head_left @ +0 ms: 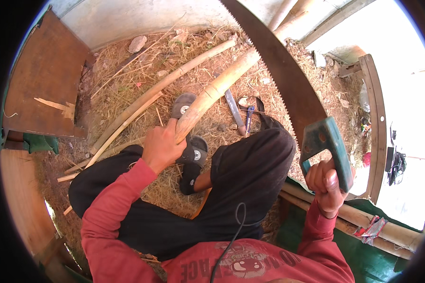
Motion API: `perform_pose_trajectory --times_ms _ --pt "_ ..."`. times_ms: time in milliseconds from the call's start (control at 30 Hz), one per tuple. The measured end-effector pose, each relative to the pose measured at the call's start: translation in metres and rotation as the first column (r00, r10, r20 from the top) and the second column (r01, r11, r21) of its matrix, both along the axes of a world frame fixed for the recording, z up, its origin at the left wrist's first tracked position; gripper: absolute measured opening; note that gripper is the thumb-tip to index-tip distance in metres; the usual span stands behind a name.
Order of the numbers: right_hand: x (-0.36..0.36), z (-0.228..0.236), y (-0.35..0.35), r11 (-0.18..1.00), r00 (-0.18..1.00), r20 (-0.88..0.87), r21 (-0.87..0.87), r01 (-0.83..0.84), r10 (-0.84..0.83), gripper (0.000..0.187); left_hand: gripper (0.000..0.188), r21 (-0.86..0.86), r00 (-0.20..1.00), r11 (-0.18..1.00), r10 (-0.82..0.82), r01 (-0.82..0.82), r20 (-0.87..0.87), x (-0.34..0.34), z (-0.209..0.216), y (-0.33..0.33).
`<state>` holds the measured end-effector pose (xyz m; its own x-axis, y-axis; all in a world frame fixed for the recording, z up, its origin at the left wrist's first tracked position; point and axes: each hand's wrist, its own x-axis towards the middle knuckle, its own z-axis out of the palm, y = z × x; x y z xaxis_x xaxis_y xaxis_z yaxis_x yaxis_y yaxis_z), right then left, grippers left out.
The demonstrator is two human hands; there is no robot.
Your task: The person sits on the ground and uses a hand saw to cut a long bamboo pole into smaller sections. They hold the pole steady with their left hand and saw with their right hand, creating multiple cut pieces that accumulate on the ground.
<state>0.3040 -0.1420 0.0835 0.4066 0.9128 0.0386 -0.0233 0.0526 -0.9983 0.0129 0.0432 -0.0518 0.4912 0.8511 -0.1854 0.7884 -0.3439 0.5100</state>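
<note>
Holding: your left hand (161,147) is closed around the near end of the bamboo pole (216,88), fingers wrapped over the top of it
Saw grip: your right hand (327,186) is clenched on the green handle (329,150) of the handsaw (278,66), fist fully shut, blade raised
Pole position: the pole runs from your left hand up and away to the right, crossing above your sandalled feet (190,137) and over the straw-covered ground (141,70)
Blade position: the rusty blade stands to the right of the pole, teeth facing the pole, and slants up past the pole's far end; blade and pole appear apart where you grip, and whether they meet further up cannot be told
Work done: no kerf or cut face shows on the visible part of the pole, so judge the cut as not started here
Work left: setting the teeth on the pole and sawing through
Beside the pole: thinner bamboo lengths (141,101) lie on the straw to its left; a knife (234,111) lies on the ground just right of it
Left of the pole: a brown board (45,80) stands well apart
</note>
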Motion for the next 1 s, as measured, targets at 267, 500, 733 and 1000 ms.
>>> perform_pose_trajectory --times_ms 267,500,733,1000 --pt "0.008 -0.029 -0.034 0.964 0.914 0.331 -0.203 -0.173 0.234 0.038 0.019 -0.878 0.904 0.426 0.249 0.220 0.348 0.001 0.009 0.010" --pt "-0.002 -0.014 -0.027 0.934 0.747 0.561 -0.215 -0.286 0.358 0.030 0.016 -0.781 0.952 0.620 0.188 0.075 0.241 0.008 0.011 0.002" --pt "-0.010 -0.014 -0.031 0.934 0.726 0.592 -0.276 -0.227 0.351 0.016 0.027 -0.667 0.964 0.743 0.215 -0.058 0.156 0.009 0.011 0.002" --pt "-0.028 -0.021 -0.031 0.931 0.761 0.537 -0.238 -0.277 0.364 0.003 0.029 -0.630 0.961 0.774 0.223 -0.071 0.166 -0.003 0.011 0.014"
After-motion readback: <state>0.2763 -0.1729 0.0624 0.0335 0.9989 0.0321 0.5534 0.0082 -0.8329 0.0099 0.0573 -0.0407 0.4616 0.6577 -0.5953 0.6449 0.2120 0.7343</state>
